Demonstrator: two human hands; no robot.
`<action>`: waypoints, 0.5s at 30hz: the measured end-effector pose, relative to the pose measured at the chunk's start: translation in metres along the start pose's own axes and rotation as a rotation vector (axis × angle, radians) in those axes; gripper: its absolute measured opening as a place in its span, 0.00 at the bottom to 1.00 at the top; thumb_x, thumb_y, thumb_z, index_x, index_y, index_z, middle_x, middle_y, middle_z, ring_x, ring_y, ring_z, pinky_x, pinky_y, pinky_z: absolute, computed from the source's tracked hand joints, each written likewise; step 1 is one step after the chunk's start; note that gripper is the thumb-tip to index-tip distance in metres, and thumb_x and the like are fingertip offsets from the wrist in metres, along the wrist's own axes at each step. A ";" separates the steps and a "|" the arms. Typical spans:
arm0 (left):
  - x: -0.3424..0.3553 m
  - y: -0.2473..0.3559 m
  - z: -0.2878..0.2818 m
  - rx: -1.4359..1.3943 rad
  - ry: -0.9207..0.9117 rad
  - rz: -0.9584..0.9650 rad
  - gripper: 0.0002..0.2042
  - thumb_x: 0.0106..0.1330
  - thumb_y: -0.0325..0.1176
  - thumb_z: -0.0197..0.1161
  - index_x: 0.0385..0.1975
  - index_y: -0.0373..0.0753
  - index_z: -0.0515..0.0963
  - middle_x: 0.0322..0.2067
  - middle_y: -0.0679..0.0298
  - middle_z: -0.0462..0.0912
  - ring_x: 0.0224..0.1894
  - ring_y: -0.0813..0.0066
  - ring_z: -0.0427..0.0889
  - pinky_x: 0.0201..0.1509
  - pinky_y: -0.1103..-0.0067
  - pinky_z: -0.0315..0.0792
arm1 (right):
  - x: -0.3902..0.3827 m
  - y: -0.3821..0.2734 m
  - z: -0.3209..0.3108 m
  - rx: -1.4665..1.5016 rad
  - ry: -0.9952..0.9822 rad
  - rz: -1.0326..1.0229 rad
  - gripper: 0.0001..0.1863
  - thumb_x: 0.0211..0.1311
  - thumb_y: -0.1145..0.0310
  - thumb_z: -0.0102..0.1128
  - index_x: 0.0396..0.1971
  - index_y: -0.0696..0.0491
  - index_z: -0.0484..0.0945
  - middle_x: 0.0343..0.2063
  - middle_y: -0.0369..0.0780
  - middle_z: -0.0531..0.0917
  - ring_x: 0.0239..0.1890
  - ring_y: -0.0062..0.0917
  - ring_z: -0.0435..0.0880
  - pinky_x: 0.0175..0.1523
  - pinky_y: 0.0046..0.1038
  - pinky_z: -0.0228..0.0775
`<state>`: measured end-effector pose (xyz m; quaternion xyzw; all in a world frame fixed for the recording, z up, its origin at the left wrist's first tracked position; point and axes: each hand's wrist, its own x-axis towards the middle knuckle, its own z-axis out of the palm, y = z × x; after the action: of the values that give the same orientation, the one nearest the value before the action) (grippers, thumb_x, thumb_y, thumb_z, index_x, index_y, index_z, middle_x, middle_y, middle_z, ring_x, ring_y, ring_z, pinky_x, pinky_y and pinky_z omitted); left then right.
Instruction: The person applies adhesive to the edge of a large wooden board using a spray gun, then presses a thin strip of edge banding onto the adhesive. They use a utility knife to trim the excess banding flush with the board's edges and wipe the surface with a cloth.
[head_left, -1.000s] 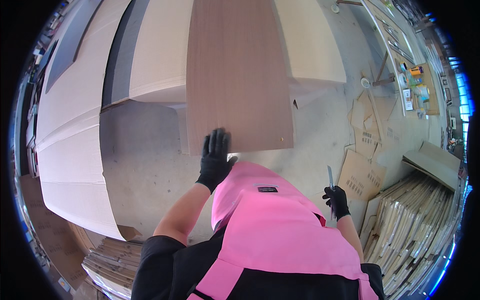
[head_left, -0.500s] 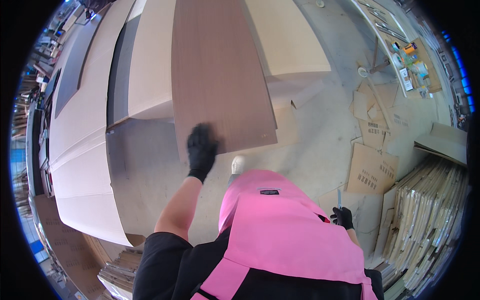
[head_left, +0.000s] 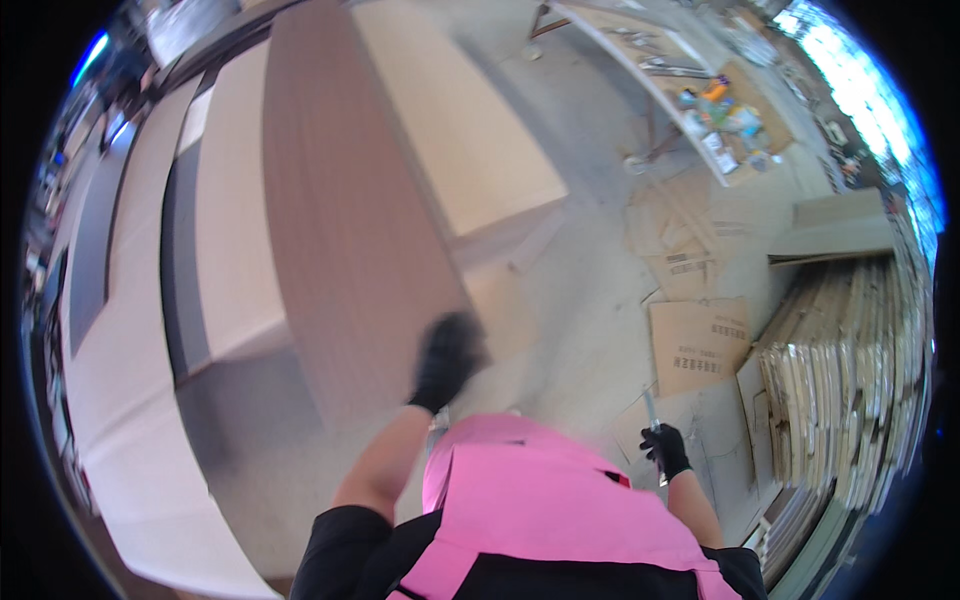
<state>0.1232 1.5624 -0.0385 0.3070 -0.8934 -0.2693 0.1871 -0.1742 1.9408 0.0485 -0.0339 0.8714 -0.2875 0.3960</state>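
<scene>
Over the near right corner of a long brown wood-grain panel is my black-gloved left hand. Motion smears its fingers, and I cannot tell whether it touches the panel. Out to the right, my gloved right hand is closed round a slim utility knife, whose pale blade points away from me. The brown panel lies lengthwise on cardboard-coloured packaging, beside a cream sheet on its right and another cream board on its left.
A tall stack of flat boards stands at the right, with a cardboard piece on top. Flattened cardboard lies on the floor. A worktable holding tools and bottles is at the far right. White sheeting spreads along the left.
The view has swung to the right. My left hand has moved rightward across the panel's near end, toward its right corner. My right hand still holds the knife, now a little farther forward.
</scene>
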 end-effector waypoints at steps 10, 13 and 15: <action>0.095 -0.172 -0.123 0.522 0.210 -0.518 0.35 0.64 0.48 0.54 0.66 0.35 0.54 0.68 0.49 0.53 0.71 0.54 0.47 0.72 0.61 0.40 | -0.099 0.045 0.031 -0.146 0.155 0.275 0.13 0.51 0.63 0.66 0.27 0.58 0.80 0.19 0.41 0.82 0.19 0.25 0.81 0.25 0.26 0.73; 0.136 -0.145 -0.085 0.450 0.132 -0.286 0.35 0.63 0.48 0.55 0.66 0.33 0.54 0.68 0.48 0.52 0.71 0.54 0.47 0.73 0.61 0.38 | -0.115 0.057 0.030 -0.163 0.149 0.362 0.13 0.51 0.62 0.66 0.27 0.58 0.80 0.19 0.40 0.83 0.20 0.25 0.83 0.27 0.27 0.74; 0.144 -0.102 -0.053 0.362 0.030 -0.008 0.35 0.62 0.47 0.56 0.64 0.32 0.58 0.68 0.47 0.50 0.71 0.53 0.47 0.73 0.59 0.37 | -0.113 0.058 0.030 -0.221 0.112 0.408 0.13 0.51 0.61 0.66 0.27 0.57 0.80 0.19 0.40 0.83 0.21 0.25 0.83 0.27 0.28 0.75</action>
<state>0.0891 1.3816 -0.0330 0.3434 -0.9232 -0.1002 0.1409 -0.0662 2.0076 0.0780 0.1155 0.9071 -0.1057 0.3908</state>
